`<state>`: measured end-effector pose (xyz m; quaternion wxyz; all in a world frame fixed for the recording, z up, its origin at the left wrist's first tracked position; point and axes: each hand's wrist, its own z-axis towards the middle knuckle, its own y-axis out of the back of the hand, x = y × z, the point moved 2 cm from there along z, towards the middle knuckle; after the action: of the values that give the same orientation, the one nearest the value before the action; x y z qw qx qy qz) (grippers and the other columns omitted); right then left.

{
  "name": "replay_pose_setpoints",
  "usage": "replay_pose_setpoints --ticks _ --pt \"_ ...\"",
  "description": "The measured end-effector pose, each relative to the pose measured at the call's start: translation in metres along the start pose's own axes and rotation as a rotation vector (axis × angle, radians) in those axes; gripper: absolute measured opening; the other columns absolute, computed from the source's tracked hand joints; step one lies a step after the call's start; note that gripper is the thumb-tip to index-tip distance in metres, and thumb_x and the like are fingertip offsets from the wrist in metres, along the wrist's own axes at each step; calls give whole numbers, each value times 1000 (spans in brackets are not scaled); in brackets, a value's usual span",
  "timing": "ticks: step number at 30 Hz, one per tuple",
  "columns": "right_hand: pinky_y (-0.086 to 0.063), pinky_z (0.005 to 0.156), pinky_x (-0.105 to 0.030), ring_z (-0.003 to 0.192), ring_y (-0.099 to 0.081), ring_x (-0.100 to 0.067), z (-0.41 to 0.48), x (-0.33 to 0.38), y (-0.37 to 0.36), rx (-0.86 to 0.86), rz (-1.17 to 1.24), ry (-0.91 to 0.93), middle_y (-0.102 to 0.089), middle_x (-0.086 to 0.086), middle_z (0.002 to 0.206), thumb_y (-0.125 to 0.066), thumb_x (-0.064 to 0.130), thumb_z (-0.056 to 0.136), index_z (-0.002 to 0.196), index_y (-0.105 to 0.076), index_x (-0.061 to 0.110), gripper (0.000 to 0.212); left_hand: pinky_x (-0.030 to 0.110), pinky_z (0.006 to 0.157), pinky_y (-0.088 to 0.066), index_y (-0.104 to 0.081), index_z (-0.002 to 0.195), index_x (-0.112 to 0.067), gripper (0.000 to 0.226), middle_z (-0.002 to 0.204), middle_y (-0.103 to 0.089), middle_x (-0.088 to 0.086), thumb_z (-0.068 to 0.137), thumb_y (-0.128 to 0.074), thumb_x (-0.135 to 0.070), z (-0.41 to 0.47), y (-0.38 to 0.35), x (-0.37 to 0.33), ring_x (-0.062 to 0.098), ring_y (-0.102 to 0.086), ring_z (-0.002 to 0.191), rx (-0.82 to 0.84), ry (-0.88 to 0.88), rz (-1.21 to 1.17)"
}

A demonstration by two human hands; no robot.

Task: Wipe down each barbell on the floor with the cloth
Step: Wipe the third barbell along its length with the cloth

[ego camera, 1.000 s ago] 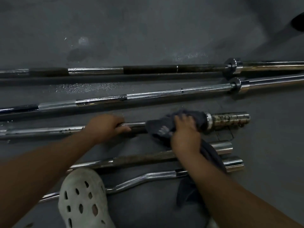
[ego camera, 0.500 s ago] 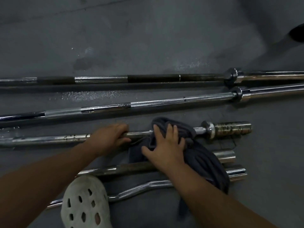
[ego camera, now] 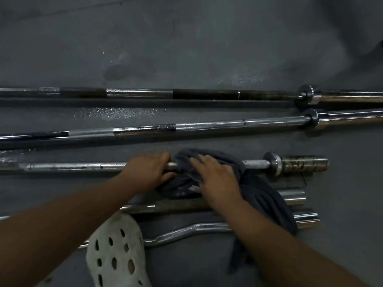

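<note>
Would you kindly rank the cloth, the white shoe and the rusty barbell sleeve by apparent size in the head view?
1. cloth
2. white shoe, nearer the camera and cut off by the frame, so less sure
3. rusty barbell sleeve

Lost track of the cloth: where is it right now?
In the head view, centre-right: the cloth drapes over the third barbell from the top, under the right hand, beside the left hand.

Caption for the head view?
Left hand grips the middle barbell while right hand presses a dark cloth over it.
</note>
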<state>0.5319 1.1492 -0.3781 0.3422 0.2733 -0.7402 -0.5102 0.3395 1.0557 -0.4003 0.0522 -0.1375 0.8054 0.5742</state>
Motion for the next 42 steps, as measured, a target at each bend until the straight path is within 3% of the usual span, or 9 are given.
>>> replay_pose_setpoints --ticks 7,12,15,20,25,30,35,39,42 --pt "-50 85 -46 119 -53 -27 -35 -83 27 -14 -11 -413 -57 3 124 -56 40 74 119 -57 26 47 27 74 -39 -53 116 -23 43 114 -63 4 92 -52 -59 30 11 13 17 -57 93 443 -1 -319" --pt "-43 101 -48 146 -26 -30 -7 34 -1 128 42 -24 -28 -7 159 -64 30 84 144 -40 31 65 29 78 -45 -52 120 -30 33 122 -64 0 94 -54 -50 20 11 9 20 -61 104 148 -3 -219" --pt "-45 104 -43 143 -33 -26 -21 -23 14 90 53 -83 -34 -5 156 -69 26 82 142 -45 30 65 32 71 -45 -54 98 -31 40 108 -66 -5 90 -40 -68 15 9 9 20 -61 97 16 10 -113" --pt "-51 90 -42 133 -40 -27 -48 -94 37 37 86 -503 -42 -1 142 -65 20 82 125 -53 23 45 31 76 -45 -61 104 -29 50 109 -68 2 94 -32 -68 18 7 9 23 -62 99 186 81 -145" --pt "-40 106 -43 148 -20 -22 -30 -52 23 144 -4 -214 -24 2 160 -56 20 88 150 -33 31 67 31 70 -42 -44 110 -28 48 106 -68 1 92 -32 -71 13 7 10 25 -64 94 77 27 -163" --pt "-43 105 -44 145 -27 -26 -46 -89 28 43 142 -500 -36 0 153 -55 10 82 133 -51 21 53 30 70 -42 -45 116 -29 36 105 -64 -2 93 -53 -56 4 8 13 20 -61 92 148 -64 -169" --pt "-39 108 -43 148 -24 -16 -32 -66 32 198 109 -152 -29 9 159 -51 18 84 148 -38 34 67 31 75 -44 -58 106 -26 33 105 -63 -1 92 -51 -55 4 2 12 22 -59 97 -75 -105 -168" --pt "-48 96 -46 137 -37 -24 -45 -96 38 69 116 -498 -45 0 142 -50 23 84 129 -54 21 45 31 77 -47 -64 105 -27 56 102 -69 -2 86 -31 -68 12 7 20 18 -61 91 153 -33 -297" --pt "-42 101 -43 145 -25 -20 -21 -29 26 203 8 -298 -30 4 157 -56 26 89 142 -42 28 55 33 82 -48 -56 113 -30 44 111 -68 0 94 -36 -64 18 6 19 20 -62 96 266 34 -250"
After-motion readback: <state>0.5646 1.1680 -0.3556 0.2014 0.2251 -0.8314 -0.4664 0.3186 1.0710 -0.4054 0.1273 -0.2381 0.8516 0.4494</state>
